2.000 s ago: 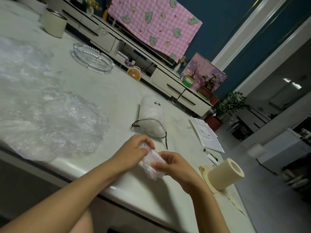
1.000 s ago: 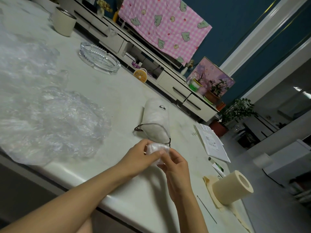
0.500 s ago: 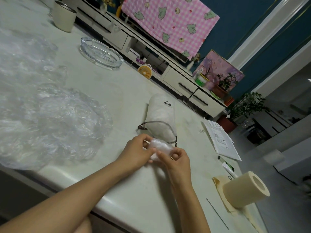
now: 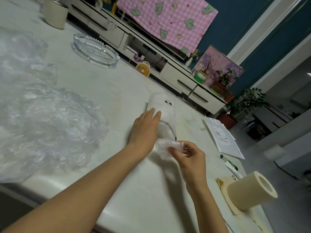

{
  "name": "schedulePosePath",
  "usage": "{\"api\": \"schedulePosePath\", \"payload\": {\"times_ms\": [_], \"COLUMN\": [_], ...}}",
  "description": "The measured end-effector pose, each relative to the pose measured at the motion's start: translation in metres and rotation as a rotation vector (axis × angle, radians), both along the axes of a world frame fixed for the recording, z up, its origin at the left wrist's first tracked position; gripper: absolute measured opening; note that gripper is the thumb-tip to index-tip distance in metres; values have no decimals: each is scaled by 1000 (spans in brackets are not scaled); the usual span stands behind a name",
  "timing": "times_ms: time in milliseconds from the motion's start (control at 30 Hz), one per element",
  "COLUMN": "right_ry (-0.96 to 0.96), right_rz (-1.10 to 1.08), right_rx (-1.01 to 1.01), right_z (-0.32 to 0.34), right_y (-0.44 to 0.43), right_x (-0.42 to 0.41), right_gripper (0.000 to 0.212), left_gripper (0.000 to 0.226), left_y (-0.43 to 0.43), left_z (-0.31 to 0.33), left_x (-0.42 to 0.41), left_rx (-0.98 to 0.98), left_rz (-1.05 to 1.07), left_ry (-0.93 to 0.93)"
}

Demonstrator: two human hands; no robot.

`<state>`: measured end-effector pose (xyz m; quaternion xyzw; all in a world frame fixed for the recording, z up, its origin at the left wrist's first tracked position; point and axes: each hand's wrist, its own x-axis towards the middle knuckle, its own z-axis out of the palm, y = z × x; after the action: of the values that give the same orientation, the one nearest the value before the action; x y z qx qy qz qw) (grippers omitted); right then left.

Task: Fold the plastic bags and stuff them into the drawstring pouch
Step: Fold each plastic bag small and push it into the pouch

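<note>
A white drawstring pouch (image 4: 165, 111) with a small black logo lies on the pale table (image 4: 104, 91), its dark cord at the near end. My left hand (image 4: 145, 130) reaches over the pouch's near left side with fingers straight, touching it. My right hand (image 4: 190, 155) pinches a small folded wad of clear plastic bag (image 4: 165, 147) just in front of the pouch's mouth. A heap of crumpled clear plastic bags (image 4: 47, 118) covers the table's left part.
A glass ashtray (image 4: 96, 50) and a cream cup (image 4: 55, 12) stand at the far left. A paper sheet (image 4: 223, 140), a small tube (image 4: 231, 166) and a cream tape roll (image 4: 250, 190) lie to the right near the table edge.
My left hand has let go of the folded bag and moved forward onto the pouch. The right hand alone now holds the wad, close to the pouch's mouth.
</note>
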<state>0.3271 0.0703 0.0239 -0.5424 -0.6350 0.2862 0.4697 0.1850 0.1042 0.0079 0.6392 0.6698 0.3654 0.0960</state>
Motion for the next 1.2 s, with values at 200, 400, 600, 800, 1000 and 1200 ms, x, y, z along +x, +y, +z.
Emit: {"api": "schedulePosePath", "payload": {"times_ms": [200, 400, 600, 800, 1000, 1200], "right_ry": [-304, -553, -579, -841, -849, -727], "right_rz": [-81, -243, -273, -288, -62, 132], "right_rx": [380, 839, 506, 116, -48, -52], "right_z": [-3, -7, 11, 15, 14, 25], "right_y": [12, 26, 47, 62, 63, 30], "right_x": [-18, -36, -43, -60, -51, -41], "right_gripper": [30, 13, 33, 21, 33, 49], "left_gripper": [40, 36, 40, 39, 34, 47], "left_y": [-15, -28, -30, -26, -21, -66], "left_z": [3, 3, 1, -10, -24, 11], "left_x": [-8, -10, 0, -3, 0, -15], "left_rx": [100, 163, 162, 193, 214, 46], "left_rz": [-132, -264, -248, -170, -179, -177], "left_ry": [-123, -351, -314, -156, 38, 204]}}
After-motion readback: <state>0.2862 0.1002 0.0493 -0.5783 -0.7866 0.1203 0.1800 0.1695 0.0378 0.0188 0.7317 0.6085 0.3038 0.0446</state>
